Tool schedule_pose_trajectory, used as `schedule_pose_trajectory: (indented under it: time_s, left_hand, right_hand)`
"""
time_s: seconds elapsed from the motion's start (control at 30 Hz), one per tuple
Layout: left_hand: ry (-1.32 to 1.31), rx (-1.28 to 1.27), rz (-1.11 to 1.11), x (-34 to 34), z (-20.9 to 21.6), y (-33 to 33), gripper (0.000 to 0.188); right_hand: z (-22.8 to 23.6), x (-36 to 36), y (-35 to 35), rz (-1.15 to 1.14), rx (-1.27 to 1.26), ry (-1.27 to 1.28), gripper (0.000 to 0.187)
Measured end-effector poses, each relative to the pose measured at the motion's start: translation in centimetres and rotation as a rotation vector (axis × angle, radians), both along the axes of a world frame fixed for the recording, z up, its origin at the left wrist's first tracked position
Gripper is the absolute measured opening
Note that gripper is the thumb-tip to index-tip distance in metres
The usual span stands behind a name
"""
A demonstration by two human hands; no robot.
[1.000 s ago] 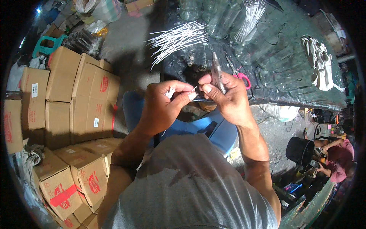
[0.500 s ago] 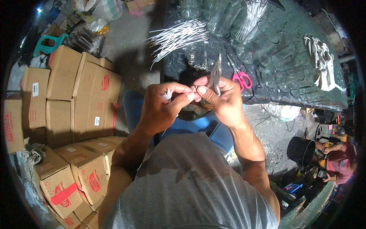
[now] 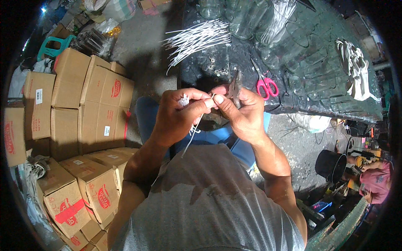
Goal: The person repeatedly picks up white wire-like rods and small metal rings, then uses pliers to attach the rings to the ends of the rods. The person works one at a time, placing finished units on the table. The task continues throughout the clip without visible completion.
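Note:
My left hand [image 3: 173, 115] is closed around a bundle of white wicks [image 3: 184, 100], whose ends poke out above the fingers while looser strands hang below. Its thumb and forefinger pinch a wick end, meeting the fingertips of my right hand [image 3: 247, 117]. Metal pliers [image 3: 234, 90] rest in my right hand, jaws pointing away from me, as its thumb and forefinger pinch at the same wick tip. What exactly sits between the fingertips is too small to make out. Beyond them on the dark table [image 3: 243, 54] lie small metal pieces [image 3: 217, 71] and a pile of white wicks [image 3: 199, 39].
Pink-handled scissors [image 3: 267, 87] lie right of the pliers. Glass jars [image 3: 245, 27] cover the table's far and right parts, with white gloves [image 3: 354, 69] on top. Cardboard boxes [image 3: 100, 108] stack up at left. A person in pink [image 3: 377, 182] sits at right near a black bucket [image 3: 331, 165].
The pliers have tilted and sunk lower in my right hand. Loose white strands now hang visibly below my left hand. Both hands stay together at the fingertips.

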State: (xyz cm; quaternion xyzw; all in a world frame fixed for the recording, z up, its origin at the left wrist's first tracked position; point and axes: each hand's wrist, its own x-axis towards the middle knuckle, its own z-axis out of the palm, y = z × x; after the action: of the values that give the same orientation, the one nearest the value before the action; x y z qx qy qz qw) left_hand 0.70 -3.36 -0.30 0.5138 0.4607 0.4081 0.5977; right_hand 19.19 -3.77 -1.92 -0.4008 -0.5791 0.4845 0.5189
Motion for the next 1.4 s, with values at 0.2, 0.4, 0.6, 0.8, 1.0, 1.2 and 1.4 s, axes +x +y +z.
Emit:
schedule_pose_trajectory:
  time_s: [0.2, 0.4, 0.6, 0.8, 1.0, 1.2, 1.4]
  left_hand:
    - [-0.122, -0.056, -0.014, -0.1, -0.5, 0.3, 0.016]
    - [-0.094, 0.070, 0.058, -0.3, -1.1, 0.0, 0.018]
    - [-0.197, 0.191, 0.061, -0.6, -0.6, 0.1, 0.027]
    - [-0.181, 0.225, 0.030, -1.0, -1.0, 0.0, 0.026]
    - [-0.162, 0.236, 0.003, -1.1, -0.8, 0.1, 0.023]
    - [-0.103, 0.229, 0.034, -1.0, -0.7, -0.1, 0.020]
    - [0.009, 0.307, 0.057, -1.1, -0.1, -0.1, 0.018]
  right_hand:
    - [-1.0, -0.1, 0.0, 0.011, 0.001, 0.082, 0.012]
    - [0.9, 1.5, 0.6, -0.021, 0.100, -0.242, 0.020]
    - [5.9, 4.7, 0.5, 0.125, -0.059, -0.877, 0.038]
    - [6.4, 4.9, 0.9, 0.271, 0.069, -1.036, 0.045]
    - [6.0, 4.2, 0.7, 0.298, 0.089, -1.035, 0.040]
    - [5.7, 4.0, 0.8, 0.272, 0.156, -1.001, 0.038]
    - [7.0, 3.5, 0.8, 0.274, 0.060, -0.893, 0.035]
